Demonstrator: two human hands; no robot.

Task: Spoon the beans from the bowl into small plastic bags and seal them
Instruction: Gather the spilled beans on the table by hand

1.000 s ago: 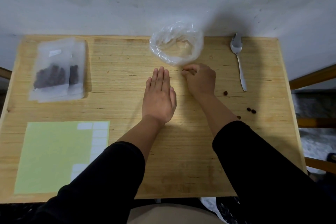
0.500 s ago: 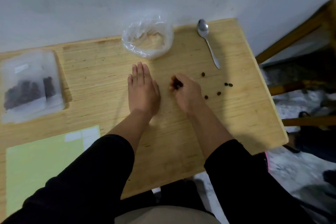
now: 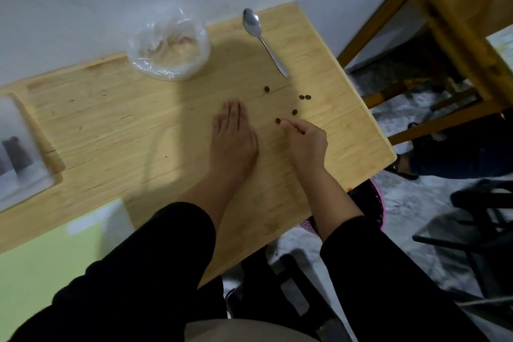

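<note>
Beside the spoon (image 3: 263,40), on the bare wood just below its handle tip, lie the loose beans (image 3: 294,111): one close to the handle, a pair further out toward the table's right edge, one below them, and one right at the person's fingertips. A second ago the right hand (image 3: 305,141) was up against the plastic-lined bowl (image 3: 168,48), picking at something there; half a second ago it had drawn back with dark beans visible in its curled fingers. Now it has shifted toward the spoon side and reaches for the nearest stray bean, which suggests the person is gathering spills by hand rather than spooning (the bowl itself looks emptied of beans).

That right hand is curled, forefinger and thumb stretched toward the bean; a dark speck between the fingers looks like a bean already held, though the blur makes this uncertain. The left hand (image 3: 233,136), on the far side of the right hand from the spoon, lies flat on the table (image 3: 111,119), palm down, fingers straight and together, holding nothing; it has kept this pose throughout.

Far from the spoon, at the table's left edge, rest filled plastic bags (image 3: 19,158), with a green sheet (image 3: 50,253) nearer the person.
</note>
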